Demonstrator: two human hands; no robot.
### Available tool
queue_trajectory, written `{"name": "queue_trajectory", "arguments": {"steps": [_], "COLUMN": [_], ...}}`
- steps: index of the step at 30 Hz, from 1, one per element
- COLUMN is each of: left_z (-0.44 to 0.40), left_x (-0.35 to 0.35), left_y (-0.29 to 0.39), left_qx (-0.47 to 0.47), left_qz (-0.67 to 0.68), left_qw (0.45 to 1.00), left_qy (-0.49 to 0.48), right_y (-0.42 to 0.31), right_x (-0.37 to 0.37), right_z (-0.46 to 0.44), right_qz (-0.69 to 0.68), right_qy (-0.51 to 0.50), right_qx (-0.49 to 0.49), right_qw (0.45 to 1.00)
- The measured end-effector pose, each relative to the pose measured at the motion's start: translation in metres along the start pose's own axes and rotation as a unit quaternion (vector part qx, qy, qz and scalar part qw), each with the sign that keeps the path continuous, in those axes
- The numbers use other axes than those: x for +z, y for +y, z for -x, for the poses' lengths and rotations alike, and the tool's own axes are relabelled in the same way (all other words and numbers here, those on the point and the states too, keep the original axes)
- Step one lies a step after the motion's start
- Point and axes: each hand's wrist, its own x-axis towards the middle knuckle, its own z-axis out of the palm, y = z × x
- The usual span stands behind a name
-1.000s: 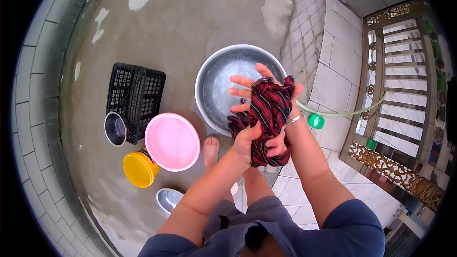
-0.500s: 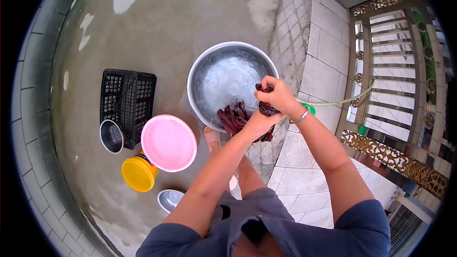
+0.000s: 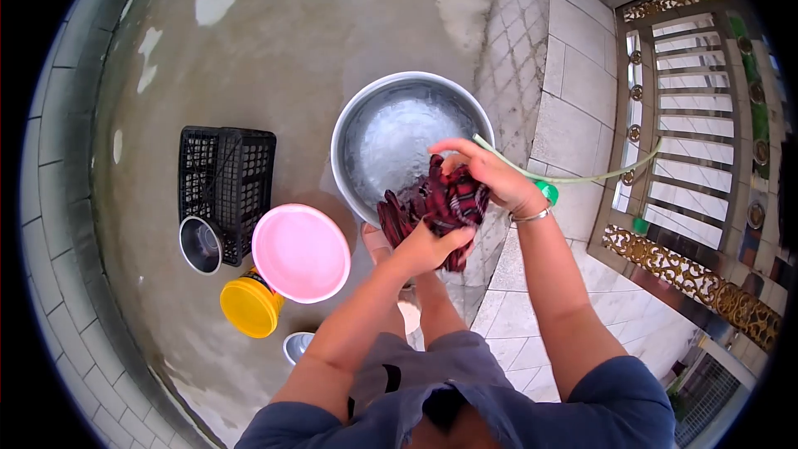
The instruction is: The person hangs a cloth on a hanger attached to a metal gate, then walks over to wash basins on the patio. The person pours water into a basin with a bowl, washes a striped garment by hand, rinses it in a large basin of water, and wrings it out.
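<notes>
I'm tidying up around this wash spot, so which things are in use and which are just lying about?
In use:
- plaid cloth, between the left hand and right hand
- large metal basin, holding water
- hose, probably, its end at the basin's rim

Apparently lying about:
- black crate
- dark-centred bowl beside it
- pink basin
- yellow bucket
- lower metal bowl

Has the basin point(image 3: 357, 112) in the middle of the floor point(image 3: 258, 50), the crate point(image 3: 249, 166) well to its left, and one bowl point(image 3: 200, 245) at the crate's near left corner; shows the tub point(image 3: 300, 253) between crate and basin, nearer the person, with the bucket point(image 3: 250, 308) before it on the left and another bowl point(image 3: 298, 347) further before; keeps the container point(image 3: 547, 192) just right of the basin, the hose point(image 3: 582, 179) running from its right rim to the gate point(image 3: 690, 137) at far right
</notes>
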Motion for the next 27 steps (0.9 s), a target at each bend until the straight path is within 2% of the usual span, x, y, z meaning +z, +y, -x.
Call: {"name": "queue_trajectory", "arguments": {"steps": [2,4,5,6,8,9,10,12,13,14,16,17,18,19,21,22,24,26,27], "left_z": [0.011,0.015,0.014,0.016,0.017,0.016,0.015,0.008,0.001,-0.007,-0.021,-0.028,-0.034,-0.040,-0.050,-0.047,-0.041,-0.034,-0.025], "left_x": [0.004,0.007,0.008,0.011,0.013,0.015,0.014,0.009,0.012,0.018,0.021,0.025,0.027,0.023,0.011,0.011,0.005,0.000,-0.005], "left_y": [0.016,0.008,0.008,0.010,0.012,0.012,0.012,0.020,0.021,0.020,0.005,-0.001,-0.008,-0.027,-0.064,-0.066,-0.066,-0.061,-0.060], "left_qx": [-0.040,-0.040,-0.020,-0.001,0.013,0.012,0.004,-0.062,-0.069,-0.074,-0.114,-0.110,-0.107,-0.108,-0.099,-0.100,-0.103,-0.097,-0.076], "left_qz": [0.216,0.363,0.405,0.446,0.391,0.370,0.333,0.177,0.107,0.036,-0.020,-0.030,-0.040,-0.042,-0.192,-0.194,-0.299,-0.323,-0.263], "left_qw": [0.970,0.913,0.887,0.857,0.882,0.892,0.912,0.971,0.987,0.995,0.993,0.993,0.991,0.991,0.969,0.969,0.927,0.914,0.943], "left_qy": [-0.106,-0.184,-0.221,-0.258,-0.263,-0.259,-0.239,-0.148,-0.100,-0.049,0.018,0.043,0.068,0.071,0.119,0.117,0.201,0.227,0.187], "right_y": [0.005,0.014,0.013,0.009,0.001,-0.008,-0.008,-0.009,-0.010,-0.007,0.008,0.022,0.035,0.048,0.055,0.062,0.079,0.069,0.064], "right_x": [0.009,0.026,0.032,0.040,0.043,0.044,0.040,0.031,0.029,0.026,0.014,0.008,0.000,-0.007,-0.004,-0.002,0.001,0.011,0.015], "right_z": [-0.012,-0.024,-0.029,-0.026,-0.031,-0.016,-0.010,-0.003,-0.002,-0.001,-0.001,-0.003,-0.007,-0.010,-0.014,-0.017,-0.026,-0.026,-0.022], "right_qz": [-0.154,-0.284,-0.351,-0.380,-0.329,-0.270,-0.270,-0.174,-0.110,-0.108,0.108,0.151,0.151,0.210,0.320,0.319,0.378,0.388,0.335], "right_qy": [-0.108,-0.218,-0.286,-0.278,-0.313,-0.200,-0.197,-0.006,0.054,0.056,0.196,0.242,0.242,0.279,0.341,0.343,0.351,0.317,0.258], "right_qx": [-0.124,-0.171,-0.160,-0.158,-0.200,-0.152,-0.153,-0.011,0.000,-0.002,0.014,0.010,0.009,0.034,0.063,0.062,0.001,0.007,0.000], "right_qw": [0.974,0.918,0.877,0.868,0.868,0.929,0.930,0.985,0.992,0.993,0.974,0.958,0.958,0.936,0.881,0.881,0.857,0.865,0.906]}}
